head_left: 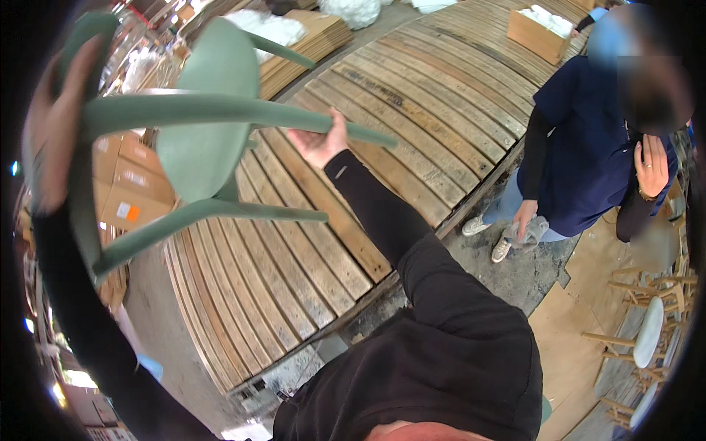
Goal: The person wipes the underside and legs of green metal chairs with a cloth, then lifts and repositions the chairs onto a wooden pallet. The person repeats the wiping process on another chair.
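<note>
Both your hands grip the green chair [202, 140], lifted upside down: right hand [318, 141] fingers clenched on a leg, left hand [55, 125] wrapped on the frame. Wooden pallets [412, 110] lie beyond your right fingers.

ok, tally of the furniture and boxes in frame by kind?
Green chair, held up in both hands, left and right: 1
White-seat stools, lower right: 2
Open cardboard box: 1
Wooden platform: 1
Total: 5
</note>
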Tool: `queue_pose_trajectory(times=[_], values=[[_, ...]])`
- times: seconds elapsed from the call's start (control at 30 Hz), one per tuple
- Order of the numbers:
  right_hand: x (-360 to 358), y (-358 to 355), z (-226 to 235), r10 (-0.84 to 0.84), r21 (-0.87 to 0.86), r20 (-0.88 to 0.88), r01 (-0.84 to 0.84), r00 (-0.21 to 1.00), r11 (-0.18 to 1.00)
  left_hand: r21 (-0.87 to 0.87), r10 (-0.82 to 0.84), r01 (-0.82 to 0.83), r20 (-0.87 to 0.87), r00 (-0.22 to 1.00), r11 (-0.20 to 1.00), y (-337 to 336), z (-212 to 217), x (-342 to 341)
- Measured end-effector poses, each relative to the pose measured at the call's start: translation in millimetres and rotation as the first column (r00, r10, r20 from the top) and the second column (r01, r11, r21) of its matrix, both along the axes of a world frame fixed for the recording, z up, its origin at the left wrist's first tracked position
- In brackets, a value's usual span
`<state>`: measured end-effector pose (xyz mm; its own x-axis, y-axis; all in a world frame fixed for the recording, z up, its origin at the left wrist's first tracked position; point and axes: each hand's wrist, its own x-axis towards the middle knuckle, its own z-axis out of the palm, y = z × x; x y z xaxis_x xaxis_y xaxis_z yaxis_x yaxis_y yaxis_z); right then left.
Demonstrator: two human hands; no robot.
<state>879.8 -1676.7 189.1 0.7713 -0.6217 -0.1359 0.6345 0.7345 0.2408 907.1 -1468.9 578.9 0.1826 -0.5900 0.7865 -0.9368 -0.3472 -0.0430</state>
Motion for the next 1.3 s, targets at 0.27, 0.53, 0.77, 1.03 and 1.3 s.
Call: queue_pose_trajectory(times=[0.27,0.53,0.77,1.03,1.3], values=[[-134,-225,-82,-0.411,0.082,-0.148,0.426,0.899,0.901,0.057,-0.297,0.291,0.127,0.947,0.955,-279,-71,-35],[-161,-342,-113,-0.425,0.127,-0.35,0.492,0.835,0.861,-0.081,-0.441,0.549,0.504,0.742,0.832,-437,-119,-69],[-191,-412,-127,-0.603,-0.168,-0.439,0.598,0.666,0.783,0.475,-0.509,0.353,0.252,0.823,0.806,-430,-128,-83],[-210,-423,-88,-0.576,-0.598,-0.571,0.184,0.585,0.78,0.629,-0.803,0.5,0.477,0.356,0.595,-508,-148,-65],[-207,-390,-70,-0.673,-0.702,-0.695,-0.038,0.252,0.711,-0.145,-0.522,0.559,0.227,0.822,0.816,-449,-221,-92]])
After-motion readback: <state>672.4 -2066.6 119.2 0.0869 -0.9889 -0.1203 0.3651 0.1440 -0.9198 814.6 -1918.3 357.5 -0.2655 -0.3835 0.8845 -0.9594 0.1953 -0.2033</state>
